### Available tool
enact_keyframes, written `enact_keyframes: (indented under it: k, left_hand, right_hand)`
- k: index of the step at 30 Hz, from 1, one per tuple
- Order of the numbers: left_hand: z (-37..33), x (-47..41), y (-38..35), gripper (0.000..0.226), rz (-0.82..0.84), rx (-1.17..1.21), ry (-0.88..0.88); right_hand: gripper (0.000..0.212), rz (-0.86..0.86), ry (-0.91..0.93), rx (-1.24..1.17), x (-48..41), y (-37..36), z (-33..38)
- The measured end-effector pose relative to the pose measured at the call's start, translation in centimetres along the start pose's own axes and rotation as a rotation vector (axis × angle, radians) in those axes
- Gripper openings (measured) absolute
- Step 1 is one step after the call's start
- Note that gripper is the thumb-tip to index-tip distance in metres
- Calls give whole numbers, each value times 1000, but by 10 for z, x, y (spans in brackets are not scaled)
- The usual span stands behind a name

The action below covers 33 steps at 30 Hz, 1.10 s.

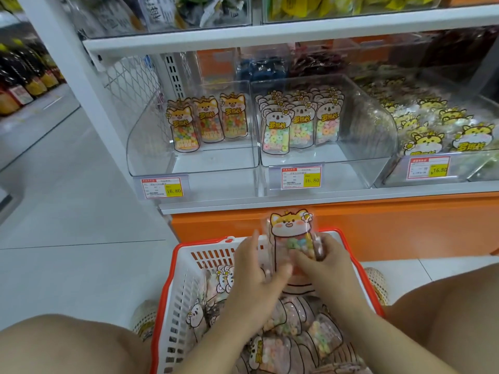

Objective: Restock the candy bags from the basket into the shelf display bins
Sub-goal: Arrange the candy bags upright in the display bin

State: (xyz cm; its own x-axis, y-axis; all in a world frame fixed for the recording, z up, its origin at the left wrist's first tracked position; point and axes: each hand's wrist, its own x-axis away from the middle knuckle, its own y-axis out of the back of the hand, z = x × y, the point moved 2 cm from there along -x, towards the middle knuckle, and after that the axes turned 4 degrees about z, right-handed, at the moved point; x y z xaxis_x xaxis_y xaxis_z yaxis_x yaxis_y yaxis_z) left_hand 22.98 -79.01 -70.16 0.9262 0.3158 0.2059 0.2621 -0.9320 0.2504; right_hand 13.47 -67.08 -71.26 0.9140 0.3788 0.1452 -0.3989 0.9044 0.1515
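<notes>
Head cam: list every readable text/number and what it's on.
"16.80": left price tag, yellow box.
"16.80": middle price tag.
"16.80": right price tag.
"罗班长": yellow lettering on shelved candy bags, apparently.
Small print on all three tags: too small to read.
No legible text on held bag.

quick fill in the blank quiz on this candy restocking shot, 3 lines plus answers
1. The left hand and right hand hold one bag above the ___.
2. The left bin shows ___ upright bags.
3. All three price tags read ___.

Missing words: basket; three; 16.80
</notes>
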Motion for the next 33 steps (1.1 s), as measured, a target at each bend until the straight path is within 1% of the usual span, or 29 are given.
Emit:
enact_keyframes:
  k: [1,2,4,5,6,8,9,11,13,15,16,17,18,19,21,22,23,24,26,27,29,31,33]
  left_hand:
    - [-4,4,-6,71,53,53,-6]
    - [-6,8,-11,75,108,158,19]
    - [-5,10,-14,84,152,361,59]
    - [-2,8,-13,83,147,457,68]
    - [2,5,-11,79,123,571,90]
    - [5,1,-4,62,33,814,163]
    - [5,-1,0,54,-4,883,188]
    - [6,-2,7,43,-51,948,239]
    - [9,-3,14,39,-85,923,287]
    - [14,-5,17,47,-87,888,323]
    - [15,-5,18,54,-61,887,326]
    - [14,-5,17,56,-25,905,328]
    - [14,-5,16,52,11,937,318]
    - [12,-4,14,47,42,953,307]
    - [3,-1,12,41,47,886,268]
    - [1,-1,12,39,8,796,237]
    - [-2,-1,13,38,-51,657,204]
    - [-6,0,16,41,-118,489,167]
    - [-18,3,27,51,-228,209,94]
    - [-25,4,32,56,-233,147,57]
    - [-39,6,42,64,-147,127,-20]
    - [-51,5,52,63,-24,139,-76]
    - [-58,1,66,62,46,189,-119]
  right_hand:
    - [27,-33,49,51,6,-5,4]
    - [32,-22,77,57,11,-10,4]
    - [37,56,118,43,23,-20,7]
    - [37,102,160,85,27,-24,8]
    - [39,146,229,179,31,-27,9]
    - [50,248,379,351,37,-29,12]
    - [51,307,418,373,38,-29,14]
    - [46,385,409,319,35,-24,18]
    - [41,357,321,183,25,-16,21]
    - [40,215,234,100,12,-6,26]
    - [46,166,196,108,7,-2,29]
    - [58,179,137,117,3,0,33]
    - [67,238,62,75,-2,1,33]
    - [66,318,-24,-36,-6,0,31]
    - [41,450,-201,-325,-4,-5,29]
    - [29,470,-220,-399,-2,-8,29]
    - [20,454,-191,-398,0,-11,28]
    - [16,418,-150,-382,2,-13,28]
    - [18,349,-70,-359,3,-17,36]
    - [18,334,-26,-343,2,-19,44]
    - [22,321,66,-283,0,-26,63]
    - [28,307,123,-225,-2,-35,81]
    - [32,292,147,-194,-6,-46,95]
